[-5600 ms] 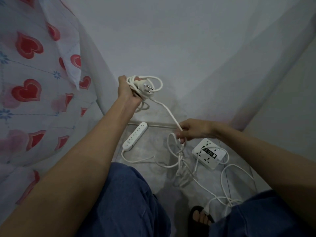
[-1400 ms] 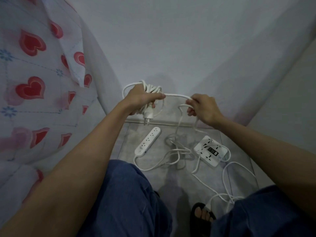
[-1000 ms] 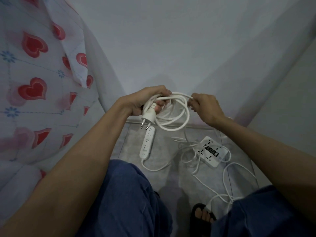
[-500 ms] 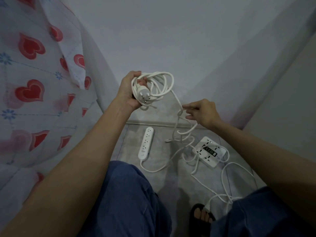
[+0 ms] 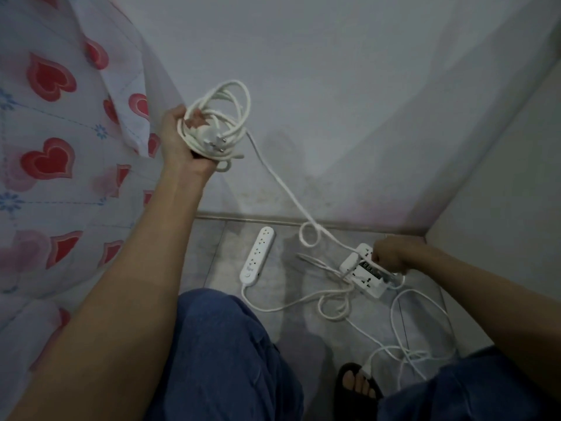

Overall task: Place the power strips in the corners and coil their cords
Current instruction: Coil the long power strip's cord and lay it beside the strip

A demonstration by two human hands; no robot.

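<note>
On your left hangs the heart-print curtain [image 5: 51, 123], and your knees in blue trousers [image 5: 224, 354] are over the grey tile floor [image 5: 291, 317]. The square power strip [image 5: 365, 273] lies on the floor near the corner; your right hand [image 5: 391, 253] rests on it, its fingers curled around the cord there. The long power strip [image 5: 257, 256] lies beside it, apart. Your left hand [image 5: 179, 141] is raised and closed around the coiled cord [image 5: 221, 117] with the plug [image 5: 212, 141].
</note>
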